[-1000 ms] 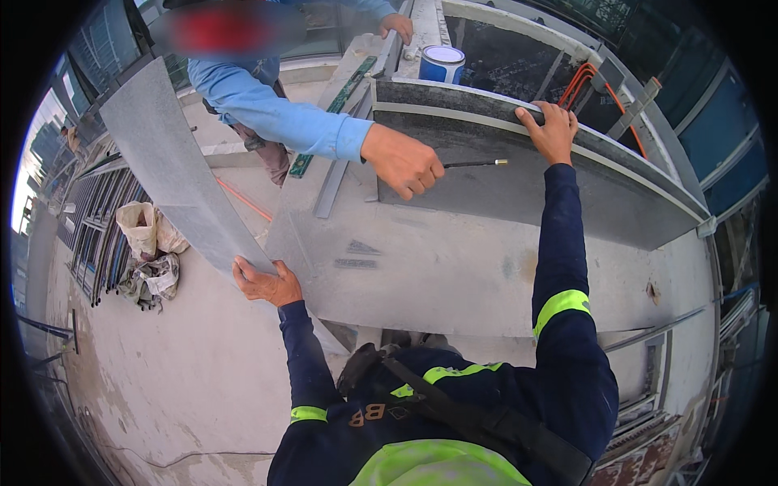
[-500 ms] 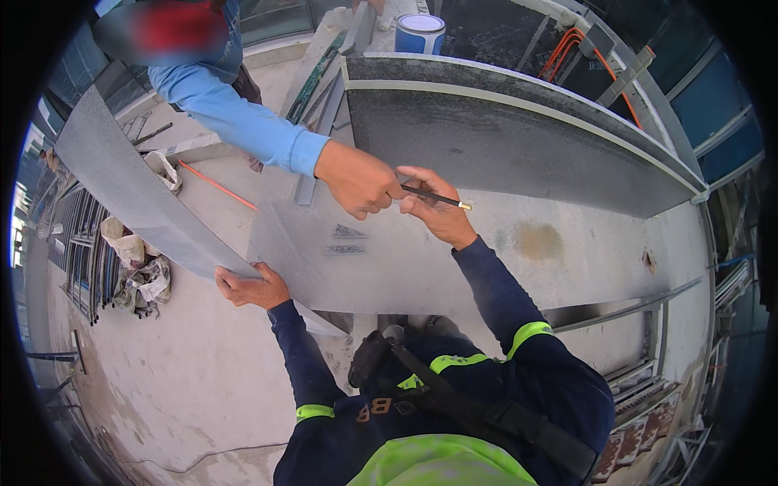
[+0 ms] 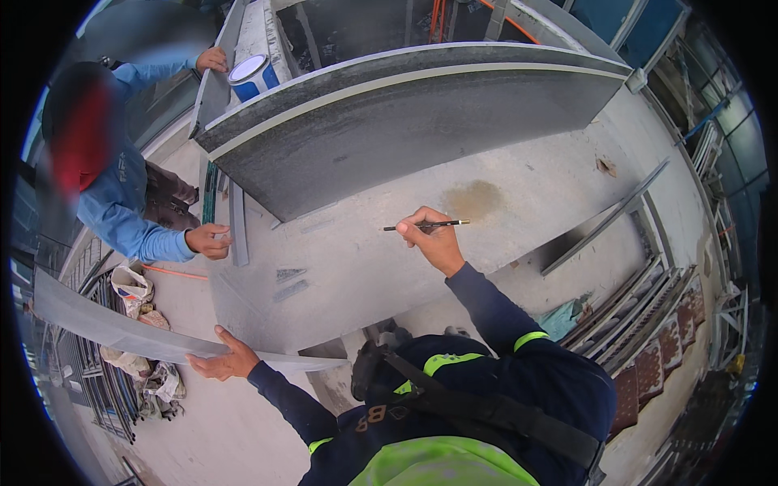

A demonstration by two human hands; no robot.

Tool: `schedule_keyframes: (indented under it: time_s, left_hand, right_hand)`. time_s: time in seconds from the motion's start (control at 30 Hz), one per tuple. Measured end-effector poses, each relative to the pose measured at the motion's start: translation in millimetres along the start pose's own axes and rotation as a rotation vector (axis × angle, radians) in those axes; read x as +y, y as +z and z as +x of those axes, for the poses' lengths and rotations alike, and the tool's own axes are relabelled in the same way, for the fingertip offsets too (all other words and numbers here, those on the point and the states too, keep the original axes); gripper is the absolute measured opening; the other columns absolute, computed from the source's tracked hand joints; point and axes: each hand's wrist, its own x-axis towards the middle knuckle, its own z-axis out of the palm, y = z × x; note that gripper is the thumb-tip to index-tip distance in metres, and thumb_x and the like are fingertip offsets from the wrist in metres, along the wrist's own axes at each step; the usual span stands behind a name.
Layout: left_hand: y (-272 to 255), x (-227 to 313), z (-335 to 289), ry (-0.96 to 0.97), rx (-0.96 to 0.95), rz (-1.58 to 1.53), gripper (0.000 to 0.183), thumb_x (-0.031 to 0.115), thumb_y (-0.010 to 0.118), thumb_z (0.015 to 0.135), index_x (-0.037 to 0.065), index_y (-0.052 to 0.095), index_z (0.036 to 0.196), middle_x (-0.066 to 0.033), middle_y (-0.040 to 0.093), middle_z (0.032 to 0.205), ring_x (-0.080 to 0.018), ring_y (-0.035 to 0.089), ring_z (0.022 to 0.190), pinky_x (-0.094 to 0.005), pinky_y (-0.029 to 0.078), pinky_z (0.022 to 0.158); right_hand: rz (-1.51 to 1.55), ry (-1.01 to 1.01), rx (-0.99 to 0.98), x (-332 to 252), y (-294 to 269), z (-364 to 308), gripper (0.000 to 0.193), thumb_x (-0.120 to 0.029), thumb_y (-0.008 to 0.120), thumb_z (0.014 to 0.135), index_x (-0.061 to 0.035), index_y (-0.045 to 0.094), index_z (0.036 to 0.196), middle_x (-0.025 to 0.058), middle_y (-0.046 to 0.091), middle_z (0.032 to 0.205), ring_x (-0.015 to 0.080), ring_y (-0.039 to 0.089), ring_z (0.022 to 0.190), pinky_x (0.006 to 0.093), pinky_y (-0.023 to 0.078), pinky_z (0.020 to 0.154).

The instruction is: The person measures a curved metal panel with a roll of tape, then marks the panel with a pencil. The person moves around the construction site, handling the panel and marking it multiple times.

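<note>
My right hand (image 3: 431,240) pinches a slim black pencil (image 3: 456,223) with a gold-coloured end, above a large dusty grey sheet (image 3: 356,283). At the left, my left hand (image 3: 227,356) grips the edge of a long, narrow grey panel (image 3: 113,322), with the thumb along its upper side and the fingers at its lower side. Across from me at the left, a co-worker in a blue long-sleeved top has one hand (image 3: 208,241) held low with nothing seen in it. Their other hand (image 3: 212,59) rests on a grey upright edge.
A long dark grey panel (image 3: 421,130) stands on edge across the sheet. Behind its left end is a blue and white paint can (image 3: 253,77). Bags (image 3: 134,292) and metal frames lie at the left. Metal bars (image 3: 632,324) and a thin strip (image 3: 604,219) lie at the right.
The co-worker's hand has left the pencil and drawn back left; the pencil is now in my right hand alone. The narrow panel has tipped lower. My view has turned.
</note>
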Motion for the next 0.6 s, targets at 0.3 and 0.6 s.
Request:
schedule_keyframes:
  time_s: [0.3,0.6]
  left_hand:
    - [-49,193,-128,0.172,-0.489,-0.682,0.075,0.042,0.074,0.099,-0.001,0.046,0.154,-0.0251,0.056,0.147,-0.0395,0.054,0.137,-0.0501,0.04,0.116]
    - [-136,402,-256,0.857,-1.389,-1.032,0.05,0.03,0.074,0.099,0.001,0.065,0.138,-0.0226,0.071,0.127,-0.0358,0.069,0.118,-0.0437,0.052,0.102]
  right_hand:
    - [0.103,0.151,0.388,7,-183,-158,0.026,-0.027,0.062,0.107,-0.0028,0.068,0.114,0.0076,0.074,0.092,0.0123,0.068,0.081,0.0294,0.054,0.076]
    - [-0.08,0.006,0.694,-10,-315,-255,0.021,-0.019,0.082,0.093,-0.0054,0.068,0.099,0.0031,0.071,0.095,0.0109,0.066,0.088,0.0293,0.053,0.082]
